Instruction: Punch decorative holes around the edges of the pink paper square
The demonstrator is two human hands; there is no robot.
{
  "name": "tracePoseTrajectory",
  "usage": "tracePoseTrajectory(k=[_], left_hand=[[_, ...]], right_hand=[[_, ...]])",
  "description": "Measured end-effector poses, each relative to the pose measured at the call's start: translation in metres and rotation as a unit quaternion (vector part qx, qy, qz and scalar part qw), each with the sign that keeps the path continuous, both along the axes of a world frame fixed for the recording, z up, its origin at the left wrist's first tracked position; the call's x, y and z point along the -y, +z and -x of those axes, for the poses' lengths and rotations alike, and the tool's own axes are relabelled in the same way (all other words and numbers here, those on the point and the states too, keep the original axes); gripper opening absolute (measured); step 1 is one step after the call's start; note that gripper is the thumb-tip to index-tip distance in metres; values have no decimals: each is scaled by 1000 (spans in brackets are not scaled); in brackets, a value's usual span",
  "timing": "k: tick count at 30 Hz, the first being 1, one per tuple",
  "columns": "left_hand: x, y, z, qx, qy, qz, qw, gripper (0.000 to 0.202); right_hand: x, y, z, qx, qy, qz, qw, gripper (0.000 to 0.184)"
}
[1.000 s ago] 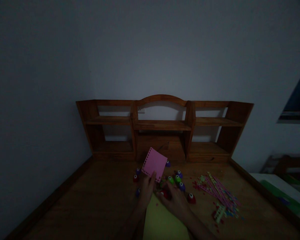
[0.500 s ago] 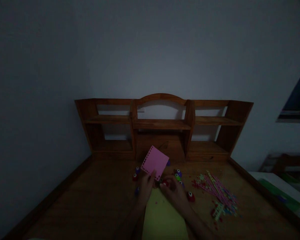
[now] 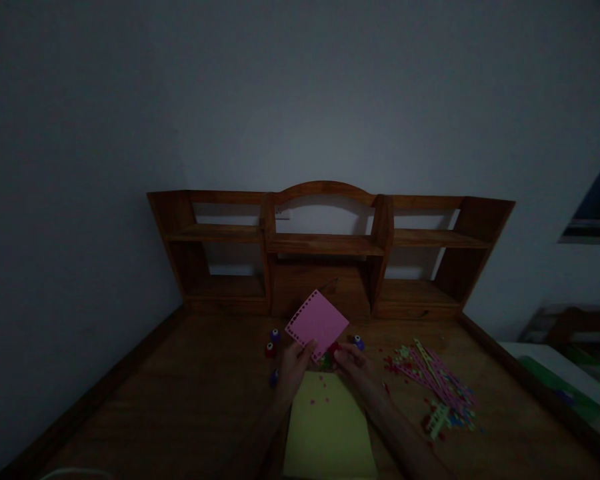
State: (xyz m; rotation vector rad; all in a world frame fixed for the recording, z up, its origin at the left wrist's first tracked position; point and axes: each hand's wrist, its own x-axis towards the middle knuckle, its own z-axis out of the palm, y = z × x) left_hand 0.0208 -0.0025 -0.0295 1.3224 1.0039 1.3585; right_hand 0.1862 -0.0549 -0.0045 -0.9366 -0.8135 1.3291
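One counter (image 3: pixel 190 400), backed by one wooden shelf unit (image 3: pixel 325 245). One yellow sheet (image 3: pixel 330 437), laid flat. One left hand (image 3: pixel 295 363), by which one pink sheet (image 3: pixel 319 324) is pinched beyond the yellow sheet's far end. One right hand (image 3: pixel 355 363), by which one red punch (image 3: pixel 334 348) is gripped beside the pink sheet. Three purple punches (image 3: pixel 275 335), set down. At least four pink dots (image 3: pixel 313 402), scattered.

Pink square paper (image 3: pixel 320 323), turned cornerwise, holes along both left edges, small red punch (image 3: pixel 333 348) at its lower-right edge
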Motion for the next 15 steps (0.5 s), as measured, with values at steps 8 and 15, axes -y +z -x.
tracePoseTrajectory(k=[8, 15], left_hand=[[0, 0, -4, 75, -39, 5, 996, 41], [7, 9, -4, 46, -38, 52, 997, 45]], right_hand=[[-11, -19, -2, 32, -1, -32, 999, 52], [-15, -20, -9, 47, 25, -12, 998, 45]])
